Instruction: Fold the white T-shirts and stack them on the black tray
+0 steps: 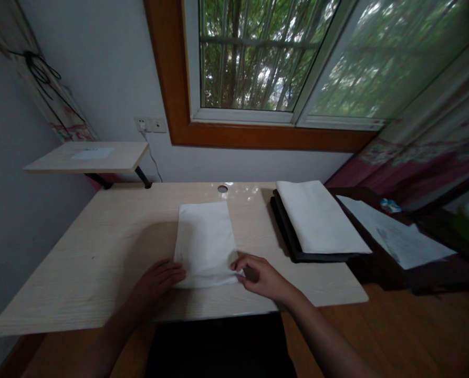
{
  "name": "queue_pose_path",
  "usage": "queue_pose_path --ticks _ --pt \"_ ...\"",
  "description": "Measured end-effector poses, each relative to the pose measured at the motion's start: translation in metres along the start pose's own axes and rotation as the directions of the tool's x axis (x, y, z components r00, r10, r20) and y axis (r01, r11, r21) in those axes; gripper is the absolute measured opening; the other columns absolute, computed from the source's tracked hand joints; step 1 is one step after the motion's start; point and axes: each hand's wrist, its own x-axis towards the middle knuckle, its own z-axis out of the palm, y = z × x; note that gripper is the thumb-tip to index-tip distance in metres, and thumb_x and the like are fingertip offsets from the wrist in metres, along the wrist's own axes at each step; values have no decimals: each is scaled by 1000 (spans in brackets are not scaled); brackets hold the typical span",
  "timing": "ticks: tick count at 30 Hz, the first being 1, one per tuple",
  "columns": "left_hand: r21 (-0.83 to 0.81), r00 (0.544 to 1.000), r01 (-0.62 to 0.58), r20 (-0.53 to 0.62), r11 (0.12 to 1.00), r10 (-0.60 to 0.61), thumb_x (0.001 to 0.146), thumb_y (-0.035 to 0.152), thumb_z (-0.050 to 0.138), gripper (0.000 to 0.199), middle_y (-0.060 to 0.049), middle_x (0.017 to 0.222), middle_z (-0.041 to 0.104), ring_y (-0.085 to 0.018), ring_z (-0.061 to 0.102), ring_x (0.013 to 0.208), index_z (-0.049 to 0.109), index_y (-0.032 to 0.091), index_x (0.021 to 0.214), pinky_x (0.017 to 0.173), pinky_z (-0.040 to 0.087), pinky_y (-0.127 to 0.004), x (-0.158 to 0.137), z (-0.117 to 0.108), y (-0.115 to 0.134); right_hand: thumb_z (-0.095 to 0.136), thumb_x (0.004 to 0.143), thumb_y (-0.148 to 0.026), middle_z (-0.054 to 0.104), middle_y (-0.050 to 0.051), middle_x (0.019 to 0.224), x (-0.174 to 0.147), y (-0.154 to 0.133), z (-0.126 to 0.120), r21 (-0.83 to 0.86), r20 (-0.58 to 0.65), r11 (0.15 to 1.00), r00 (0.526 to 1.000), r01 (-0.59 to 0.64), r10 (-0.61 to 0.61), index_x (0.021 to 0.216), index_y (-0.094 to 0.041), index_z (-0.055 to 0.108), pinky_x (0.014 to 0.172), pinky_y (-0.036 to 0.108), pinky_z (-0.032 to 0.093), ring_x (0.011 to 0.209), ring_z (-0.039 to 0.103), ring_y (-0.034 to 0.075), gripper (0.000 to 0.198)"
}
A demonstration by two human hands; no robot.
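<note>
A white rectangular cloth (206, 244) lies flat on the desk in front of me, slightly creased along its near edge. My left hand (161, 278) rests at its near left corner, fingers stretched out and lying on the edge. At the near right corner, my right hand (261, 275) pinches the cloth between thumb and fingers, and that corner is lifted a little. Whether the cloth has one layer or several, I cannot tell.
Right of the cloth, another white sheet (323, 218) lies on a black folded stack (285, 226). A raised shelf (53, 160) stands at the desk's (72, 283) back left. Beyond the right edge, a printed paper (395, 233) lies on a dark surface.
</note>
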Motion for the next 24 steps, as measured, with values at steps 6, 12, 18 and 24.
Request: queue_pose_path --ticks 6,12,18,24 --pt "-47 997 32 -63 998 -35 93 13 56 38 -4 122 75 -18 70 117 64 27 127 109 54 -40 3 -7 -2 72 88 -16 65 10 126 -5 6 2 -158 75 983 993 98 -86 132 -26 63 98 36 54 116 62 21 46" --pt "-113 998 62 -21 992 -65 96 16 53 36 -5 127 73 -18 68 121 61 28 129 116 48 -42 4 -13 -4 60 96 -13 73 7 105 0 12 -4 -248 15 959 990 140 -141 107 -25 72 99 42 53 110 65 23 20" --pt "-241 989 149 28 959 -147 101 24 50 37 -4 134 70 -20 60 134 60 32 136 113 50 -40 -5 -20 -7 58 102 -35 74 8 116 2 -5 -14 70 0 997 999 33 -33 112 -26 69 107 45 48 126 62 25 17" --pt "-308 898 399 -60 864 -436 101 43 51 30 -4 104 78 -20 75 93 70 25 115 80 61 -29 13 -34 -5 60 99 -50 67 3 92 15 -12 -20 173 -91 976 984 -133 150 105 -23 63 76 29 50 85 62 18 28"
